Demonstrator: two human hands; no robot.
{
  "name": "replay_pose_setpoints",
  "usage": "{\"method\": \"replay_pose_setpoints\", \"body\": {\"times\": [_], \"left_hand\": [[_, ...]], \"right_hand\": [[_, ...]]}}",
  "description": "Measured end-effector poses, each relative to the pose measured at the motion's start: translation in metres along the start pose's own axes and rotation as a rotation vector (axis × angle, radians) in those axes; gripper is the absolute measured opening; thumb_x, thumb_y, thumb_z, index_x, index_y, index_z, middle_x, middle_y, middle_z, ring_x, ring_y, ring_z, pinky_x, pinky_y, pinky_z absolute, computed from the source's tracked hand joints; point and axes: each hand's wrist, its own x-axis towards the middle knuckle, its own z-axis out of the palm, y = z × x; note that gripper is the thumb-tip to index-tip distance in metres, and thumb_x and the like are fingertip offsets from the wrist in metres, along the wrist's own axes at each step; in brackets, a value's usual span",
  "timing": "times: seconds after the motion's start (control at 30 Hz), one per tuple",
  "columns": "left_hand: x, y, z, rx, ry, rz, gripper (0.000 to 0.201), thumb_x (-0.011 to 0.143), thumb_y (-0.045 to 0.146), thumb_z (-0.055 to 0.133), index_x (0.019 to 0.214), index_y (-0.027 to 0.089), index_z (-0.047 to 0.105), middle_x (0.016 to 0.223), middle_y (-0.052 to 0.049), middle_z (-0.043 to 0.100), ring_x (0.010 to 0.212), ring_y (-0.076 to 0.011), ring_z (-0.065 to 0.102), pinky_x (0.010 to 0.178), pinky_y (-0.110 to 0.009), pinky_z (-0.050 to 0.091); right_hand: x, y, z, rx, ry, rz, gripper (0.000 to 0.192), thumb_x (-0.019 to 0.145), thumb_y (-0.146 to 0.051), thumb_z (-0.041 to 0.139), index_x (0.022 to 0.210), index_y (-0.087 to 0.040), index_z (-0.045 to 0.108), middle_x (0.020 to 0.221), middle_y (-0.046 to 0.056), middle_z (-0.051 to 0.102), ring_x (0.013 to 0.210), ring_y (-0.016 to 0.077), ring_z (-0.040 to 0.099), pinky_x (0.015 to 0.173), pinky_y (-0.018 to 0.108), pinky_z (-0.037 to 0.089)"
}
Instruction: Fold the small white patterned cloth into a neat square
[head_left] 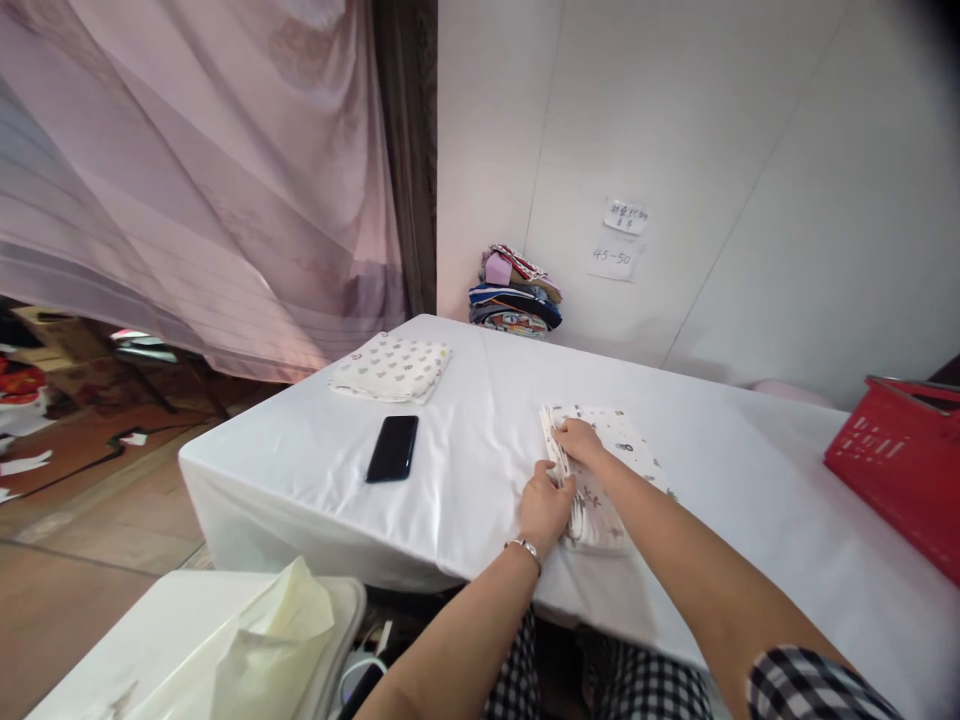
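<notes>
A folded white cloth [626, 450] with small printed figures lies on the white-covered table in front of me. Both hands grip its layered left edge. My left hand [546, 505], with a bracelet at the wrist, pinches the nearer part of that edge. Farther up the same edge, my right hand [579, 440] has its fingers closed on the layers, and its forearm crosses over part of the cloth. Another folded white cloth [394, 368], with a grey leaf-like print, rests at the table's far left corner, away from my hands.
A black phone [392, 449] lies on the white tablecloth [480, 420]. At the back, a stack of folded fabrics [516, 295] stands against the wall. A red basket [896, 465] is at right. Lower left, a white surface [172, 630] carries a pale yellow sheet [277, 640].
</notes>
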Motion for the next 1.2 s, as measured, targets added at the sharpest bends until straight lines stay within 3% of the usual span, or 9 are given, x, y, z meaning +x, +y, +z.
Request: {"method": "replay_pose_setpoints", "body": {"times": [0.2, 0.33, 0.4, 0.53, 0.6, 0.7, 0.87, 1.03, 1.2], "left_hand": [[0.000, -0.002, 0.001, 0.005, -0.014, 0.017, 0.034, 0.081, 0.038, 0.053, 0.111, 0.022, 0.051, 0.078, -0.002, 0.067, 0.077, -0.0192, 0.063, 0.065, -0.026, 0.040], [0.000, -0.002, 0.001, 0.001, -0.012, 0.026, 0.033, 0.081, 0.036, 0.052, 0.111, 0.023, 0.050, 0.077, -0.001, 0.067, 0.076, -0.0186, 0.063, 0.065, -0.026, 0.040], [0.000, -0.001, 0.002, 0.000, -0.012, 0.030, 0.033, 0.081, 0.036, 0.051, 0.111, 0.023, 0.050, 0.077, -0.001, 0.067, 0.076, -0.0186, 0.063, 0.065, -0.026, 0.040], [0.000, -0.002, 0.002, -0.012, -0.010, 0.031, 0.031, 0.080, 0.034, 0.051, 0.110, 0.023, 0.051, 0.075, -0.001, 0.067, 0.075, -0.0190, 0.063, 0.064, -0.026, 0.040], [0.000, -0.003, 0.002, -0.012, -0.013, 0.027, 0.032, 0.080, 0.033, 0.051, 0.110, 0.023, 0.051, 0.075, -0.001, 0.067, 0.074, -0.0188, 0.062, 0.063, -0.026, 0.039], [0.000, -0.003, 0.003, -0.008, -0.017, 0.023, 0.032, 0.080, 0.033, 0.051, 0.111, 0.023, 0.051, 0.075, -0.001, 0.067, 0.073, -0.0189, 0.062, 0.062, -0.026, 0.039], [0.000, -0.001, 0.001, -0.012, -0.019, 0.015, 0.030, 0.080, 0.032, 0.050, 0.109, 0.022, 0.052, 0.076, -0.002, 0.067, 0.076, -0.0192, 0.062, 0.064, -0.026, 0.040], [-0.001, 0.000, 0.001, 0.007, -0.015, 0.011, 0.031, 0.081, 0.032, 0.051, 0.110, 0.022, 0.051, 0.078, -0.003, 0.067, 0.078, -0.0197, 0.063, 0.066, -0.027, 0.041], [0.000, -0.002, 0.001, 0.013, -0.008, 0.027, 0.030, 0.081, 0.030, 0.049, 0.109, 0.022, 0.051, 0.078, -0.003, 0.067, 0.078, -0.0201, 0.063, 0.065, -0.027, 0.040]], "right_hand": [[0.005, 0.005, -0.002, 0.019, -0.043, -0.043, 0.017, 0.076, -0.017, 0.052, 0.065, -0.015, 0.065, 0.058, 0.002, 0.064, 0.059, 0.0126, 0.057, 0.057, 0.020, 0.035], [0.006, 0.003, 0.002, 0.044, 0.009, -0.064, 0.022, 0.081, -0.020, 0.045, 0.078, -0.015, 0.067, 0.072, 0.002, 0.067, 0.067, 0.0119, 0.058, 0.060, 0.019, 0.036], [0.008, -0.001, 0.005, 0.037, 0.023, -0.065, 0.021, 0.080, -0.019, 0.046, 0.076, -0.014, 0.067, 0.076, 0.004, 0.068, 0.072, 0.0126, 0.058, 0.062, 0.019, 0.036], [0.018, -0.005, 0.008, 0.010, 0.002, -0.057, 0.019, 0.074, -0.019, 0.053, 0.060, -0.015, 0.064, 0.065, 0.005, 0.065, 0.067, 0.0150, 0.057, 0.060, 0.022, 0.034], [0.023, -0.006, 0.009, 0.011, 0.011, -0.065, 0.018, 0.075, -0.021, 0.053, 0.061, -0.016, 0.064, 0.065, 0.004, 0.065, 0.068, 0.0155, 0.057, 0.062, 0.022, 0.035], [0.030, -0.007, 0.013, 0.035, 0.050, -0.100, 0.015, 0.077, -0.019, 0.052, 0.077, -0.017, 0.067, 0.082, 0.005, 0.068, 0.081, 0.0166, 0.058, 0.071, 0.023, 0.038], [0.032, -0.012, 0.022, 0.133, 0.036, -0.229, 0.028, 0.080, -0.012, 0.047, 0.099, -0.019, 0.067, 0.106, 0.005, 0.066, 0.103, 0.0153, 0.055, 0.091, 0.024, 0.036], [0.017, -0.002, 0.021, 0.264, 0.030, -0.253, 0.038, 0.086, -0.020, 0.042, 0.121, -0.020, 0.057, 0.122, 0.004, 0.060, 0.111, 0.0135, 0.054, 0.097, 0.026, 0.037], [-0.003, 0.011, 0.021, 0.322, 0.032, -0.295, 0.041, 0.085, -0.022, 0.046, 0.125, -0.021, 0.053, 0.128, 0.004, 0.056, 0.120, 0.0174, 0.048, 0.104, 0.034, 0.033]]}}
